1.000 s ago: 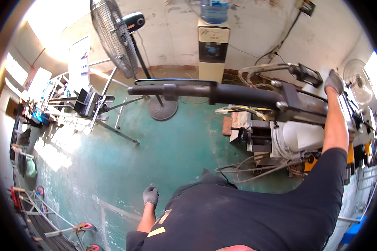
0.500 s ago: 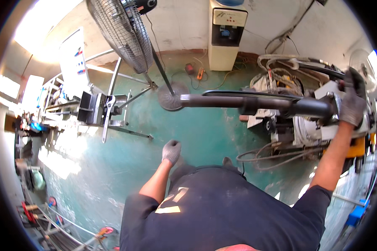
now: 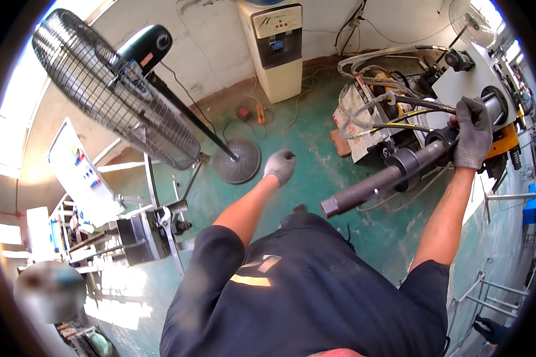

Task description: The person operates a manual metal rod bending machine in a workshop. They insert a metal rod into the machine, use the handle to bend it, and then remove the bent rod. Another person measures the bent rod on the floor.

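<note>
My right hand (image 3: 474, 134), in a grey work glove, is closed around the dark handle of an open-end wrench (image 3: 420, 104) at the right. The wrench's pale jaw points left. Just below and beside this hand runs a thick dark steel shaft (image 3: 363, 191) with a threaded end and black collars (image 3: 404, 166), reaching out from the machine. Whether the hand also touches the shaft, I cannot tell. My left hand (image 3: 281, 166), in a light grey glove, is curled into a fist over the floor, with nothing seen in it.
A large standing fan (image 3: 113, 89) on a round base (image 3: 237, 160) stands left. A water dispenser (image 3: 274, 53) is against the wall. Hoses (image 3: 369, 65) and a machine plate (image 3: 458, 77) crowd the right. Another wrench (image 3: 171, 238) rests on a metal frame at left.
My view has turned and shifted. The shaft now slants down toward me, its threaded end showing. My left fist sits farther forward, and the wrench by my right hand is plainer to see.
</note>
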`<control>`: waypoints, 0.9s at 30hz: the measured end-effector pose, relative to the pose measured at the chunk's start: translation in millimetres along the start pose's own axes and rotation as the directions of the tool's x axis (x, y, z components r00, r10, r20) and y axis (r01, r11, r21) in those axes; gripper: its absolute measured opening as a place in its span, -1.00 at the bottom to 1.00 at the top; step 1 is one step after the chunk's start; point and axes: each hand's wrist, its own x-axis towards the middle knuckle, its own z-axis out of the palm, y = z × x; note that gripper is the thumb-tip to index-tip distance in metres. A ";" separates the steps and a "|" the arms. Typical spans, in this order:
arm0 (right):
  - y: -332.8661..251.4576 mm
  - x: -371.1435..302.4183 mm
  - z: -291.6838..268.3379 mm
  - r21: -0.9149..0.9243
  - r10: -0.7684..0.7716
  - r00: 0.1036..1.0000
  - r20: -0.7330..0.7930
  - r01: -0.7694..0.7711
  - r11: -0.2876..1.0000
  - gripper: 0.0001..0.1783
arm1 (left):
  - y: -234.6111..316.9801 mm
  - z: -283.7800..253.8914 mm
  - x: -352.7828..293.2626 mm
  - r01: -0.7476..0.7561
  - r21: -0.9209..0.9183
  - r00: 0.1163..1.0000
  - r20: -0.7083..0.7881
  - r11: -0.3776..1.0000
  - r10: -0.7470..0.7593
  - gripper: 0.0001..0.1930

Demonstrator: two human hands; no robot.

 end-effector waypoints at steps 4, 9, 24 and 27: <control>-2.1 -7.5 -0.4 -0.002 0.001 0.998 -0.065 -0.001 1.000 -0.80 | 26.0 19.7 55.9 -0.146 0.099 0.984 0.117 0.984 0.134 -0.70; -0.8 -8.4 4.7 -0.012 0.004 0.992 -0.130 -0.006 1.000 -0.74 | 33.7 71.9 124.8 -0.247 0.149 0.952 0.222 0.957 0.211 -0.70; -19.4 -21.1 13.2 0.014 0.008 0.974 -0.225 -0.005 1.000 -0.78 | 125.8 205.4 241.8 -0.747 0.158 0.542 0.707 0.646 0.454 -0.65; -16.1 -26.2 4.7 -0.051 -0.057 0.922 -0.384 0.041 0.998 -0.72 | 138.3 217.1 252.4 -0.752 0.135 0.481 0.782 0.645 0.397 -0.64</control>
